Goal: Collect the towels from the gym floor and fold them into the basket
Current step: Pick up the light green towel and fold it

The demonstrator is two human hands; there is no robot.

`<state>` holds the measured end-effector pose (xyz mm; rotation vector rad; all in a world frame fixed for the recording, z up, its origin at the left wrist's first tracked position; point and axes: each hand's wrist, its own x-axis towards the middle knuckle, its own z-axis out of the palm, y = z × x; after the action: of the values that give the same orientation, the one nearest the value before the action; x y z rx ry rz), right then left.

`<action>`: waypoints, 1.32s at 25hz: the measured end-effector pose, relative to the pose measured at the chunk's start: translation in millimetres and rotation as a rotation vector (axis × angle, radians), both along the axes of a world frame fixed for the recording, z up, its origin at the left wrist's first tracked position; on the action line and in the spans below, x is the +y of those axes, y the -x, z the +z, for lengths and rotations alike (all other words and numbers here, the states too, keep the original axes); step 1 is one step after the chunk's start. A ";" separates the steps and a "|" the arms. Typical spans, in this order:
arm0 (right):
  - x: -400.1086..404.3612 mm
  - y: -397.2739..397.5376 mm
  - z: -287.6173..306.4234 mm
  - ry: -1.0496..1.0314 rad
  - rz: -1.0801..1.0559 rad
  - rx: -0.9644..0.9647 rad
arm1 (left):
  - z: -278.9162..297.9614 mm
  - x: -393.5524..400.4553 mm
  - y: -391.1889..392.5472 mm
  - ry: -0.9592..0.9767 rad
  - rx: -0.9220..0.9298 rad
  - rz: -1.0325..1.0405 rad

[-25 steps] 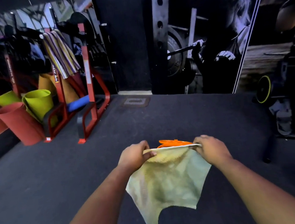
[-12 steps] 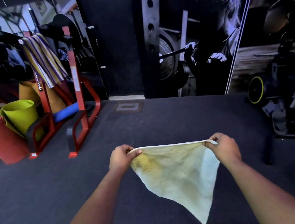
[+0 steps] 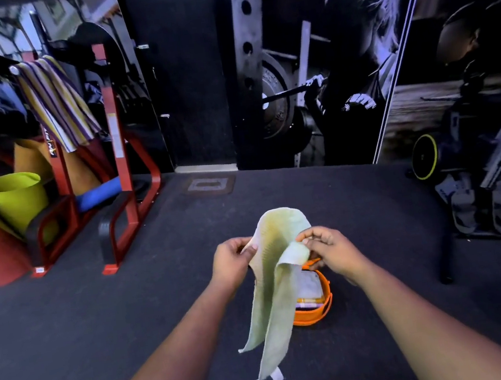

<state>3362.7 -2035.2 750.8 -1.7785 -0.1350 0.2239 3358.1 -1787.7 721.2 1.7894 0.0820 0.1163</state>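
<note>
Both hands, left hand point(image 3: 232, 260) and right hand point(image 3: 329, 251), pinch the pale yellow-green terry towel point(image 3: 275, 284), which hangs doubled above the round orange plastic basket point(image 3: 316, 314) on the dark rubber gym floor point(image 3: 132, 315). White lettering on the red steel rack point(image 3: 121, 161) is too blurred to read.

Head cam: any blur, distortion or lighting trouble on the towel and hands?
Head view: the yellow-green towel and both hands, left hand and right hand, are fairly sharp, with slight softness at the towel's hanging tips; wide-angle bending tilts the red rack at the edge; the room is dim with a bluish cast, the orange basket still readable.
</note>
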 end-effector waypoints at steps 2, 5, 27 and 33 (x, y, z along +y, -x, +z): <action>7.2 0.8 6.0 0.007 0.112 0.049 | 0.3 -10.1 -5.9 0.040 0.001 0.031; 14.2 -5.0 7.9 0.224 0.094 -0.127 | 4.2 -30.9 -9.6 0.071 0.001 0.026; -61.4 -42.4 26.4 1.168 -0.065 -0.492 | 36.5 -26.4 -48.2 -0.832 -0.125 -0.031; -72.9 -48.7 36.8 0.258 -0.235 -0.393 | 52.5 -26.6 -56.9 -0.010 -0.130 -0.195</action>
<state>3411.4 -2108.1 787.6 -2.0600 -0.1819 -0.2922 3415.0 -1814.3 773.7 1.7858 -0.1860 0.0927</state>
